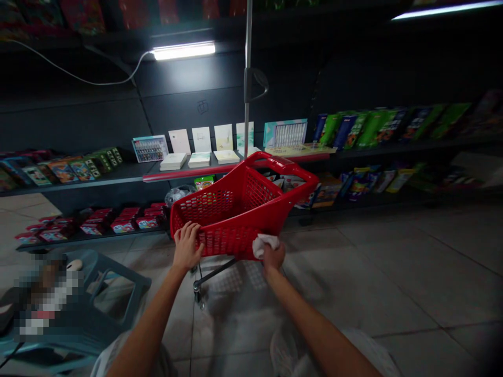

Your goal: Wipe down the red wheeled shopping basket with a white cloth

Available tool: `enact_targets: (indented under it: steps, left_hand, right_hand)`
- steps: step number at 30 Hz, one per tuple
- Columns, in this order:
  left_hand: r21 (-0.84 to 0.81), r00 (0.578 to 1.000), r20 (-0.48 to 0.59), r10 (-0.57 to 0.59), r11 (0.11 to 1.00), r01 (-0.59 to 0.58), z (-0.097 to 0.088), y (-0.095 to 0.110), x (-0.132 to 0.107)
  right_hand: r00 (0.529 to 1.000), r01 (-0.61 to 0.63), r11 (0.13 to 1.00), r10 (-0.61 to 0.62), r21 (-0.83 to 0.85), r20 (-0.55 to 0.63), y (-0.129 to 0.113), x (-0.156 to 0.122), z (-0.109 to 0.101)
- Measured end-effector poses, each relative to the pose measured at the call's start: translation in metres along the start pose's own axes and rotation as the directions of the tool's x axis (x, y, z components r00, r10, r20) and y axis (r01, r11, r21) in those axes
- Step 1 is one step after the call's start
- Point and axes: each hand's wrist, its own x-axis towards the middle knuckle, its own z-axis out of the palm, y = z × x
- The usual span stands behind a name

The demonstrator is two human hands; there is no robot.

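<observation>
Head view: right hand (pixel 274 256) grips white cloth (pixel 262 244), fingers curled, against near side of red shopping cart (pixel 231 240), apparently for wiping; next stroke calls for bracing by loosely spread left hand (pixel 187 248).

The shopping cart (pixel 236 241) stands on the floor (pixel 373 272) right in front of you. Your left hand (pixel 188 247) touches the left end of its near side. Your right hand (pixel 274 256) has a cloth (pixel 263 244) at the right part of that side. A stool (pixel 92 261) is near, to your left. On the shelf (pixel 176 174) behind the cart, books (pixel 201 140) stand in the middle, with boxes (pixel 84 170) to the left and bags (pixel 369 128) to the right.
</observation>
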Motion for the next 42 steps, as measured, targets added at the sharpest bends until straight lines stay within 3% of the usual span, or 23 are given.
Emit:
enact_targets:
  steps: [2,3,5,7,11,15,20,23,25,27,30,33,35,37,42]
  left_hand:
    - [-0.017,1.0,0.01,-0.003,1.0,0.003,-0.001,-0.004,0.002]
    - [-0.034,1.0,0.01,-0.01,0.999,0.01,-0.002,-0.006,0.002]
    - [-0.09,0.999,0.003,-0.038,0.995,0.038,-0.004,-0.01,0.005]
    - [-0.157,0.996,0.008,-0.085,0.984,0.085,-0.006,-0.014,0.007]
    - [-0.253,0.986,0.055,-0.156,0.953,0.165,-0.011,-0.024,0.013]
    - [-0.274,0.98,0.048,-0.192,0.941,0.198,-0.013,-0.038,0.02]
    - [-0.203,0.966,-0.078,-0.248,0.952,0.229,-0.006,-0.056,0.025]
    - [-0.121,0.93,-0.188,-0.315,0.947,0.297,-0.001,-0.057,0.024]
    - [-0.088,0.902,-0.258,-0.346,0.938,0.335,0.0,-0.052,0.024]
    - [-0.081,0.893,-0.33,-0.306,0.952,0.297,-0.001,-0.041,0.024]
    - [-0.094,0.924,-0.364,-0.115,0.992,0.087,-0.002,-0.019,0.023]
    - [-0.144,0.954,-0.293,0.065,0.983,-0.111,0.002,0.004,0.021]
    - [-0.159,0.963,-0.227,0.145,0.97,-0.184,0.006,0.015,0.021]
    - [-0.146,0.967,-0.188,0.17,0.969,-0.199,0.01,0.02,0.022]
    - [-0.109,0.975,-0.208,0.081,0.988,-0.106,0.011,0.021,0.032]
  right_hand:
    - [0.998,0.067,0.998,-0.067,0.013,-0.014,-0.029,0.026,-0.003]
    - [0.981,0.195,0.98,-0.195,0.041,-0.007,-0.044,0.038,-0.007]
    - [0.905,0.423,0.902,-0.425,0.088,0.009,-0.073,0.057,-0.018]
    - [0.838,0.544,0.83,-0.545,0.123,-0.029,-0.095,0.068,-0.029]
    - [0.828,0.558,0.82,-0.54,0.13,-0.149,-0.112,0.077,-0.04]
    - [0.776,0.631,0.77,-0.626,0.1,-0.079,-0.117,0.082,-0.041]
    - [0.626,0.779,0.627,-0.778,0.011,0.046,-0.128,0.076,-0.05]
    - [0.489,0.866,0.5,-0.853,0.011,0.181,-0.138,0.068,-0.055]
    - [0.437,0.893,0.449,-0.868,-0.003,0.235,-0.144,0.066,-0.056]
    - [0.439,0.894,0.446,-0.853,-0.042,0.282,-0.149,0.067,-0.052]
    - [0.502,0.861,0.493,-0.791,-0.121,0.35,-0.156,0.067,-0.042]
    - [0.547,0.835,0.51,-0.731,-0.206,0.408,-0.163,0.061,-0.032]
    - [0.553,0.832,0.499,-0.712,-0.243,0.433,-0.168,0.054,-0.027]
    - [0.553,0.833,0.485,-0.7,-0.267,0.452,-0.173,0.047,-0.024]
    - [0.555,0.832,0.463,-0.677,-0.306,0.483,-0.188,0.038,-0.022]
